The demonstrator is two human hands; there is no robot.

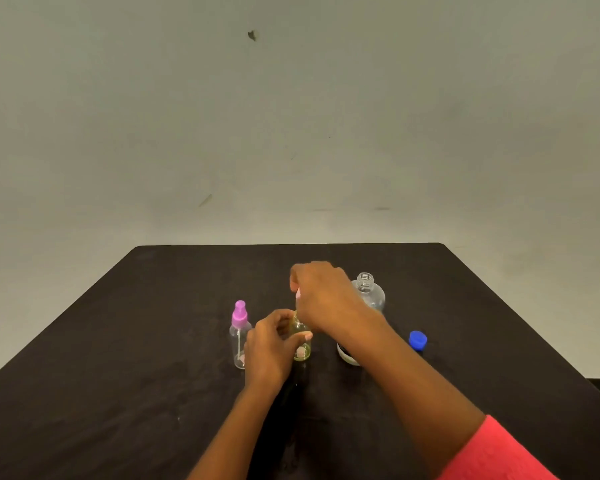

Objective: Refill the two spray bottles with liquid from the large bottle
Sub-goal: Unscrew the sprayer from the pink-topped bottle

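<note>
A small spray bottle (pixel 301 336) holding yellowish liquid stands at the middle of the dark table (pixel 118 358). My left hand (pixel 271 344) grips its body. My right hand (pixel 321 292) is curled over its top, pinching a pale pink spray head that is mostly hidden by my fingers. To the left stands a second small clear spray bottle (pixel 240 336) with a pink spray cap on, looking nearly empty. The large clear bottle (pixel 368 294) stands uncapped behind my right wrist, its lower part hidden by my forearm. Its blue cap (pixel 417 340) lies on the table to the right.
The table's far edge meets a plain pale wall (pixel 291 133). A strip of floor shows past the table's right edge.
</note>
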